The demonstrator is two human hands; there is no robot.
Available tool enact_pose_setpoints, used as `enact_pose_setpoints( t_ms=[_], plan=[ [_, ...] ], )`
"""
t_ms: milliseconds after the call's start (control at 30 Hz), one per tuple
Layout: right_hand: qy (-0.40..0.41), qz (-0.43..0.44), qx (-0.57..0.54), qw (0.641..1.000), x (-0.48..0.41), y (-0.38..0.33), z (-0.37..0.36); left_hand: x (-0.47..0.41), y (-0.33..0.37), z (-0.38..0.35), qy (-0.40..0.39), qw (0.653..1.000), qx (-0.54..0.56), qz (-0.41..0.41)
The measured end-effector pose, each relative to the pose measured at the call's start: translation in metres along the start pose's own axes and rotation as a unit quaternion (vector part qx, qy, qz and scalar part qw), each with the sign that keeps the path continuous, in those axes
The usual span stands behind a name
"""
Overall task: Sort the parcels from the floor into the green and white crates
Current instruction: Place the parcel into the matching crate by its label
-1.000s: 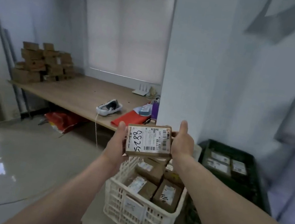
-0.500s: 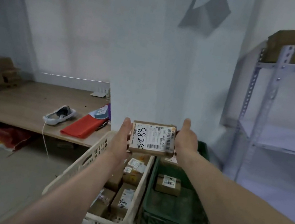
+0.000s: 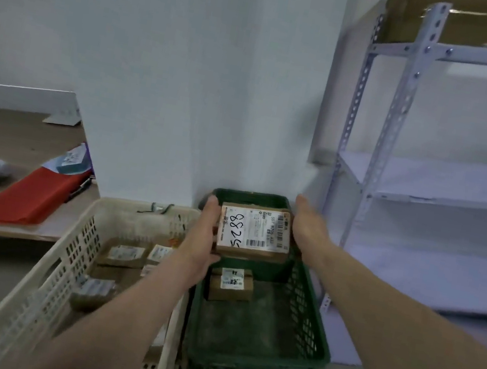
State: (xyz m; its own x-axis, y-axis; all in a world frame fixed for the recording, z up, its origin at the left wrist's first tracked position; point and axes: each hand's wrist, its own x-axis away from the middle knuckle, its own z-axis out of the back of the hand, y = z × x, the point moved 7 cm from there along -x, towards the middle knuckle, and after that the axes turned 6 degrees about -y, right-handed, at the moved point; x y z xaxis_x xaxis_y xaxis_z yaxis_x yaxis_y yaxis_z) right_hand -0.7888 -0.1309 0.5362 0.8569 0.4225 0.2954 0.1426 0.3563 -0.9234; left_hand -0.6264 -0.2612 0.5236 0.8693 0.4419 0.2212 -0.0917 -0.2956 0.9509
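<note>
Here, left hand [image 3: 203, 237] and right hand [image 3: 306, 228] grasping parcel [image 3: 255, 232] over green crate [image 3: 304, 318] holding one box [image 3: 231, 284], white crate [image 3: 73, 239] several.

Parcel stockroom or sorting room. Evidence: green plastic mesh crate [image 3: 303, 295] holding a small labelled brown cardboard box [image 3: 230, 286]; above it, flat brown cardboard parcel [image 3: 255, 232] with barcode label and handwritten number; just left, white perforated plastic crate [image 3: 56, 278] of labelled cardboard packets [image 3: 122, 255]; right of it, pale grey slotted-angle metal shelving [image 3: 401, 114], large brown carton [image 3: 478, 24] on top; further left, light wooden counter [image 3: 17, 131]; behind, bare white wall [image 3: 192, 61].
</note>
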Motion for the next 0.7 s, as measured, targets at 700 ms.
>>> enact_pose_setpoints(
  t_ms=[700],
  plan=[
    [-0.074, -0.265, 0.025, 0.961, -0.12, 0.222, -0.082, -0.127, -0.234, 0.067, 0.072, 0.96, -0.011, 0.269]
  ],
)
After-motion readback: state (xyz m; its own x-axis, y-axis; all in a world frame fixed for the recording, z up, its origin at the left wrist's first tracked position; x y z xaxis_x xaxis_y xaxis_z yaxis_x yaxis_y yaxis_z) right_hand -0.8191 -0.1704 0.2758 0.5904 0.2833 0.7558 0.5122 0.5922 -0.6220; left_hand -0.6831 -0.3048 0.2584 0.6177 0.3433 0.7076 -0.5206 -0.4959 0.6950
